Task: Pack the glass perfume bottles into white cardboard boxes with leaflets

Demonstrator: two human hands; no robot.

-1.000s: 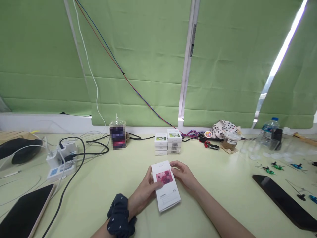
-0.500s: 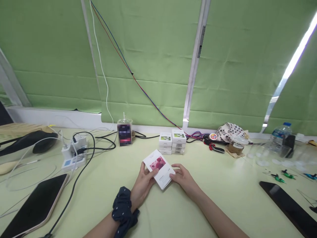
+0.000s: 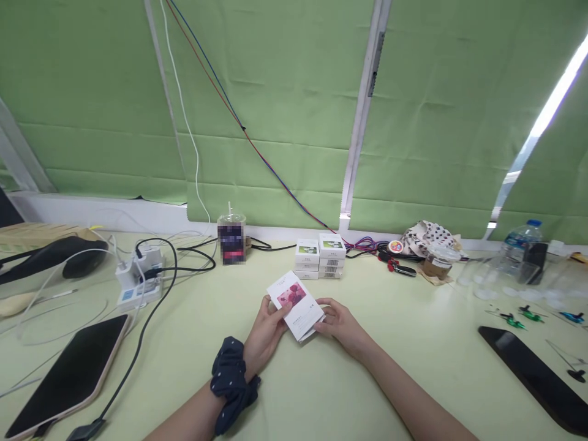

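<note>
Over the middle of the desk my left hand (image 3: 269, 327) grips a flat white packet (image 3: 301, 315) printed with a pink-red fruit or flower picture, thumb on top and fingers beneath. At the packet's lower right corner, the fingertips of my right hand (image 3: 342, 327) pinch its edge. There, another white layer shows slightly apart from the top one; whether it is a second packet or a flap I cannot tell. Just beyond the packet stand two short stacks of small white boxes, the left stack (image 3: 307, 260) and the right stack (image 3: 331, 260), with green pictures on top.
A power strip (image 3: 138, 294) with cables and a tablet (image 3: 68, 373) lie on the left. At the back is a cup with a straw (image 3: 231, 242). Rightward are pliers (image 3: 402, 268), a lidded tub (image 3: 437, 266), clear cups (image 3: 500, 282) and a long black slab (image 3: 528, 373).
The layers at the packet's lower right corner have come further apart at my right fingers. Both hands keep nearly the same place; the whole view has shifted slightly.
</note>
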